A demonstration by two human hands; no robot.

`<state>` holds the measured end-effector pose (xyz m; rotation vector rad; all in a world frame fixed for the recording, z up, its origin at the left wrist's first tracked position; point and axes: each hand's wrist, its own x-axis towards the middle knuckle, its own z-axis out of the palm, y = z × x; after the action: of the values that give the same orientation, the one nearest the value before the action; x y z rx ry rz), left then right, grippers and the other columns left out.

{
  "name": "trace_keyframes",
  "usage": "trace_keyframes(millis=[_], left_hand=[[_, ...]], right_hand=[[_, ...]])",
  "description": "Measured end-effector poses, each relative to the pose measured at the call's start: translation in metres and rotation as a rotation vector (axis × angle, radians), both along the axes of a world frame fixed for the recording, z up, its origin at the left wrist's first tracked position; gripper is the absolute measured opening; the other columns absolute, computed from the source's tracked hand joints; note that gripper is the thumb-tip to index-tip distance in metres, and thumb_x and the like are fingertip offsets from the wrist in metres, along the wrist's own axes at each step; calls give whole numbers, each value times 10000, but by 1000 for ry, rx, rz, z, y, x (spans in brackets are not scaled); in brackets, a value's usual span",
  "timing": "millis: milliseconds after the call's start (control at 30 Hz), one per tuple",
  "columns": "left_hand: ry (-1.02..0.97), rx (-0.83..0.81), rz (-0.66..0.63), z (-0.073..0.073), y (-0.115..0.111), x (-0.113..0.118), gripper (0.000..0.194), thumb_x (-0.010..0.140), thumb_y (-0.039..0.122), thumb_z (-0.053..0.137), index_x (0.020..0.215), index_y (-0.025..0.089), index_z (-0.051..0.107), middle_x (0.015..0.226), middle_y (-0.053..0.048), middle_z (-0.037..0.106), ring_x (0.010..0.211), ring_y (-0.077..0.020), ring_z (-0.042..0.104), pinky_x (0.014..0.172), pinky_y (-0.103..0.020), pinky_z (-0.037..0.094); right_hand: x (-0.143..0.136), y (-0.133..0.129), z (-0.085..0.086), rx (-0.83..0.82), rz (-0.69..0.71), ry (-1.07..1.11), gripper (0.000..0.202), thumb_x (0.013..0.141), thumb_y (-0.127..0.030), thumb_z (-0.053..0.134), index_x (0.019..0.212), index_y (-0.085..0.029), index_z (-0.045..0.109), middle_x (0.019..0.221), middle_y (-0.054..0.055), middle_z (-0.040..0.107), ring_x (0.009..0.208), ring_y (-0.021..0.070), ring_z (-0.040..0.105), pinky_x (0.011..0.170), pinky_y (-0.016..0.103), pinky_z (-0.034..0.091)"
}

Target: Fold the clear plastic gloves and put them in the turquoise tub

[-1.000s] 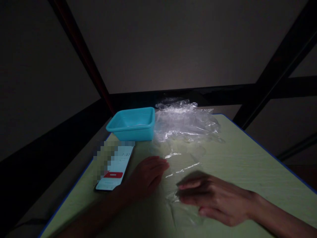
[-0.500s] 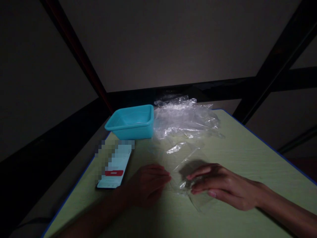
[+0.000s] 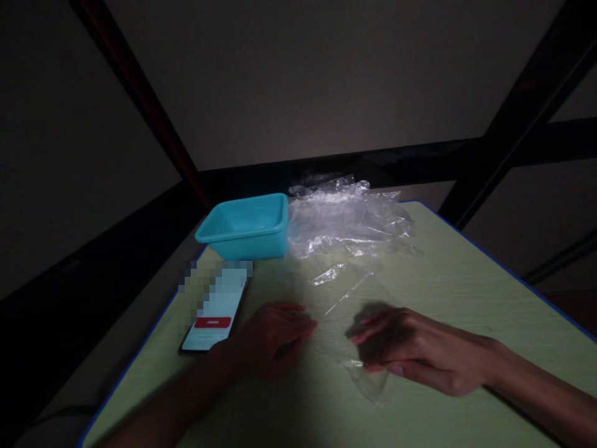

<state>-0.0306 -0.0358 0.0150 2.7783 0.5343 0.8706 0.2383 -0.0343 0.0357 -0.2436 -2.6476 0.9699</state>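
Since the first frame, the near end of the clear plastic film (image 3: 338,311) has shifted to the right, and its bright crease now runs diagonally instead of almost crosswise. We note that the right hand (image 3: 420,348) has moved rightward with it, while the left hand (image 3: 275,339) stays close to its earlier place.

Position of film: we find it flat on the pale green table (image 3: 466,286), mainly between the two hands, with its near corner below the right fingertips. Its far end reaches toward the crumpled clear plastic pile (image 3: 345,224); we cannot tell whether the two are joined.

Right hand: palm down, fingers bent together, thumb drawn in close to them at the film. We cannot tell whether it pinches the film or only presses on it. Left hand: fingers bent, tips at the film's left side; the underside is in shadow, so we cannot tell whether it grips anything.

Surroundings: we record a turquoise plastic basin (image 3: 254,246) at the far left of the table, with the pile close against its right side. Nearer us lies a smartphone (image 3: 217,305), screen lit and showing a red button, partly pixelated along its left; the left wrist overlaps its near corner in our view. Blue edging (image 3: 520,283) borders the table.
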Motion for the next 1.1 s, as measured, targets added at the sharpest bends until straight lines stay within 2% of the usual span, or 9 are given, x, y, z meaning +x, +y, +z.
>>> trace_keyframes(millis=[167,367,467,633,800,967,1100], left_hand=[[-2,24,-4,5,0,0,226,782,48,463,962,117,579,835,-85,724,719,-152,693,807,-329,539],[-109,80,-17,3,-1,1,301,754,47,476,1032,133,556,814,-91,727,706,-157,693,758,-301,551],[-102,96,-18,2,-2,1,330,756,57,470,1066,143,544,843,-90,727,714,-154,690,752,-301,551],[-57,94,-31,-1,-4,4,293,753,60,462,1023,137,547,808,-84,723,690,-153,685,732,-300,557],[-74,111,-38,-1,-5,5,263,756,60,464,995,127,552,773,-77,723,651,-150,682,705,-298,566],[-98,173,3,0,-5,4,243,770,64,462,978,136,563,790,-83,728,678,-148,690,700,-285,570],[-93,190,14,0,-2,3,221,777,63,457,957,123,570,792,-91,728,685,-151,691,708,-290,570]], right_hand=[[2,0,1,6,-10,-28,281,906,-215,364,892,-128,631,766,85,669,1084,210,555,992,457,351],[2,-2,0,-25,-17,71,310,880,-206,392,1033,-79,630,946,152,695,1140,206,531,942,411,417],[-1,-5,1,-35,-6,51,330,847,-188,409,1080,-83,618,989,148,690,1125,209,539,927,416,430],[-5,-12,2,15,9,-16,332,793,-209,449,1013,-71,657,951,163,692,1065,241,572,904,422,442],[-7,-13,3,58,18,7,325,815,-253,466,1012,-69,648,836,137,712,1036,225,591,927,391,439],[-10,-15,3,179,41,-71,354,768,-287,588,1048,-75,630,1079,147,666,1054,247,583,901,398,476],[-11,-20,-3,257,22,-92,260,717,-219,616,931,-79,664,1070,138,668,1001,264,602,855,415,506]])
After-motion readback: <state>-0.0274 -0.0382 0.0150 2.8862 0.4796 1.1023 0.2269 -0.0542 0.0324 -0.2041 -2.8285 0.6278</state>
